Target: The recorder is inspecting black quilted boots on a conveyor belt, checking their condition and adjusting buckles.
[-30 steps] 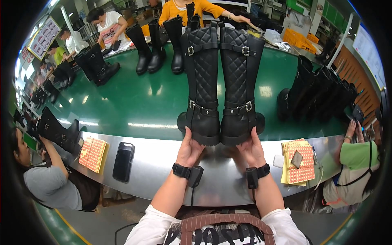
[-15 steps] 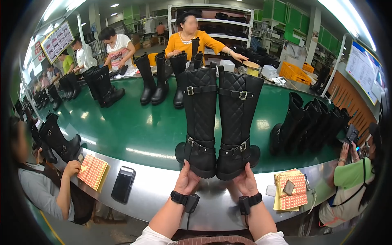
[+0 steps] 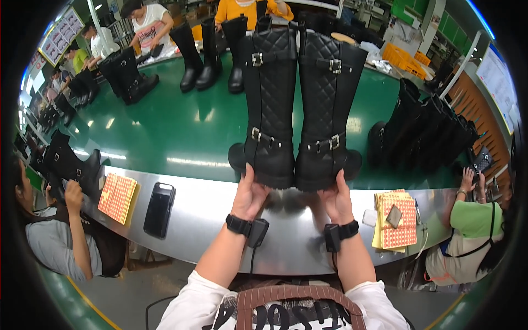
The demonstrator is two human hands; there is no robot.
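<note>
A pair of tall black boots stands upright in front of me, heel to heel, with quilted shafts and buckled straps at top and ankle. My left hand [image 3: 250, 193] grips the left boot [image 3: 269, 104] low at its sole, thumb up along the side. Round the lower end of the right boot [image 3: 327, 110] is my right hand [image 3: 336, 199], held the same way. The fingers beneath the soles are partly hidden. Both boots are raised over the edge where the green surface meets the metal ledge, their toes pointing outward.
On the metal ledge [image 3: 220, 220] lie a black phone [image 3: 160, 210], an orange-dotted sticker stack [image 3: 117, 197] and another stack [image 3: 404, 231] with a small dark block. More boots stand on the green belt [image 3: 203, 143]. Co-workers sit at both sides [image 3: 473, 220]; others stand across.
The view has tilted downward, so the boots and ledge sit higher in it. My hands keep their grip, and the boots have spread slightly apart at the top. The left co-worker's hand has risen.
</note>
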